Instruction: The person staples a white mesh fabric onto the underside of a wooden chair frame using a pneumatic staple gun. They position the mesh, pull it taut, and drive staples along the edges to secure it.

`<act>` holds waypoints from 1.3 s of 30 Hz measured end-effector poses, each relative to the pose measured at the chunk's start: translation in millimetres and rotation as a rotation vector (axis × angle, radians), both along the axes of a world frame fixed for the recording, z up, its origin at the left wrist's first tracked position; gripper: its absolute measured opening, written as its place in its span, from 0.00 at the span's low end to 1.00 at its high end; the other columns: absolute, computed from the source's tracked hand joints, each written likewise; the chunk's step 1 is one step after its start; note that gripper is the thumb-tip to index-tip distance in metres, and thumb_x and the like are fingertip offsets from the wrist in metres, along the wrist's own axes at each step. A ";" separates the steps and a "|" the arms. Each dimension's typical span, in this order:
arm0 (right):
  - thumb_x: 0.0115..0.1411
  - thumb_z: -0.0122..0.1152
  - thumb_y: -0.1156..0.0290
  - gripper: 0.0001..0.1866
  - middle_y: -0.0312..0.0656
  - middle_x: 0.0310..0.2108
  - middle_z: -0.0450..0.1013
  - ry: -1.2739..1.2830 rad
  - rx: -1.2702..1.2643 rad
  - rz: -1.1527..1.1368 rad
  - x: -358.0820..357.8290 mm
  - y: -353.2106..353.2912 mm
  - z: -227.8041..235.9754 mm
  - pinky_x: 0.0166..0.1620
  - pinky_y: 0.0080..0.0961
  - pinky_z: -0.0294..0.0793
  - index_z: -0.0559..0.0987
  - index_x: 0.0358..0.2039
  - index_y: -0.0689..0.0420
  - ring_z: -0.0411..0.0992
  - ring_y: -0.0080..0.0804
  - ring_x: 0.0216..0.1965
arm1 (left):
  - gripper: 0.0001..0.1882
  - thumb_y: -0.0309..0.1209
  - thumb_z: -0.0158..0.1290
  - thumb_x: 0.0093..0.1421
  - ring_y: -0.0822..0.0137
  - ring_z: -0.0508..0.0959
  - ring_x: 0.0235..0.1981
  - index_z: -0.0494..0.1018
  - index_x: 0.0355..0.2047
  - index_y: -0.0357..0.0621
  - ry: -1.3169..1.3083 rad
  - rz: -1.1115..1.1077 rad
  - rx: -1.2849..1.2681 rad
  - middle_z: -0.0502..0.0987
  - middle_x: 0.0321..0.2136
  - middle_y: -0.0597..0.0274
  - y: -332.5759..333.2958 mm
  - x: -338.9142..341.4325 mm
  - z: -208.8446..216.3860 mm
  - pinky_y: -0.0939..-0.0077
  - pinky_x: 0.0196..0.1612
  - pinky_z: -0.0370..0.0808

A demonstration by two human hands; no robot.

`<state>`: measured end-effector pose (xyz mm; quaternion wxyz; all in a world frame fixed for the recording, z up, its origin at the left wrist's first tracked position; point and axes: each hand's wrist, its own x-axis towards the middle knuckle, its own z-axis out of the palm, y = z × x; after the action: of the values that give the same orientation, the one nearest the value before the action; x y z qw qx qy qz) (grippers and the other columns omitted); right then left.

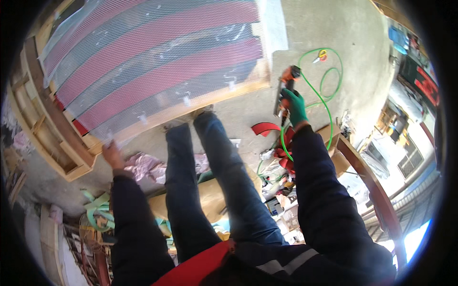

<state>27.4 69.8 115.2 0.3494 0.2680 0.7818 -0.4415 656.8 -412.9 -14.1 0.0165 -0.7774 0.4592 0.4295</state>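
Observation:
My right hand (296,106), in a green glove, grips an orange and black staple gun (289,86) to the right of a wooden frame. A green air hose (326,99) runs from near the gun and loops over the floor. My bare left hand (113,156) is at the frame's near left corner, its fingers closed on the edge of a whitish mesh sheet (125,137). The mesh spreads over red and dark grey webbing strips (157,66), which cross the frame. Small white tabs lie along the near wooden rail (248,88).
Another wooden frame (50,128) stands at the left. Scissors (322,55) with yellow and orange handles lie on the concrete floor (353,24) inside the hose loop. Pink crumpled fabric (144,167) and red scraps (265,128) lie near my legs. Cluttered material fills the lower right.

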 end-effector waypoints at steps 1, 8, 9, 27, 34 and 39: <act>0.62 0.72 0.64 0.13 0.36 0.24 0.75 0.047 0.051 0.001 -10.1 -10.4 -17.3 0.23 0.26 0.66 0.82 0.38 0.60 0.69 0.24 0.20 | 0.18 0.35 0.58 0.67 0.57 0.77 0.41 0.72 0.49 0.31 0.014 -0.049 -0.093 0.80 0.44 0.54 -0.7 -4.1 12.1 0.56 0.42 0.77; 0.61 0.74 0.59 0.18 0.38 0.23 0.74 0.092 -0.053 0.021 -47.4 -48.7 -94.0 0.21 0.27 0.65 0.81 0.40 0.62 0.67 0.25 0.17 | 0.14 0.40 0.58 0.70 0.72 0.71 0.30 0.68 0.39 0.44 0.094 -0.091 -0.045 0.70 0.31 0.68 -9.9 -33.9 109.8 0.69 0.33 0.78; 0.61 0.74 0.59 0.19 0.38 0.23 0.74 0.041 -0.014 0.065 -50.0 -50.1 -97.6 0.22 0.27 0.65 0.81 0.41 0.62 0.67 0.26 0.18 | 0.13 0.40 0.58 0.70 0.72 0.71 0.29 0.69 0.39 0.45 0.102 -0.097 -0.047 0.70 0.31 0.69 -10.3 -34.3 115.5 0.70 0.32 0.77; 0.51 0.67 0.60 0.21 0.44 0.28 0.81 0.182 0.314 0.311 -16.7 -27.4 -27.7 0.38 0.35 0.76 0.84 0.40 0.63 0.79 0.34 0.30 | 0.14 0.33 0.58 0.66 0.59 0.75 0.24 0.69 0.33 0.33 -0.149 -0.498 -0.192 0.73 0.23 0.54 -29.7 -26.2 132.1 0.61 0.29 0.71; 0.52 0.67 0.60 0.20 0.43 0.26 0.80 0.229 0.299 0.321 0.4 -30.6 -34.6 0.37 0.36 0.75 0.83 0.39 0.63 0.78 0.34 0.29 | 0.12 0.35 0.54 0.71 0.69 0.72 0.31 0.71 0.40 0.37 0.022 -0.418 -0.313 0.73 0.30 0.61 -29.6 -70.5 196.8 0.67 0.34 0.72; 0.55 0.66 0.66 0.12 0.33 0.22 0.72 0.199 0.086 0.183 -28.1 -33.9 -17.9 0.24 0.27 0.65 0.81 0.35 0.61 0.68 0.24 0.20 | 0.14 0.35 0.49 0.75 0.71 0.73 0.37 0.71 0.51 0.37 0.426 -0.087 -0.424 0.74 0.38 0.67 -73.7 -146.1 276.8 0.71 0.41 0.74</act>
<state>-0.7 35.9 97.2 0.2971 0.1650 0.8520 -0.3983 510.7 -486.6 262.6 -0.2245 -0.6356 0.5646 0.4763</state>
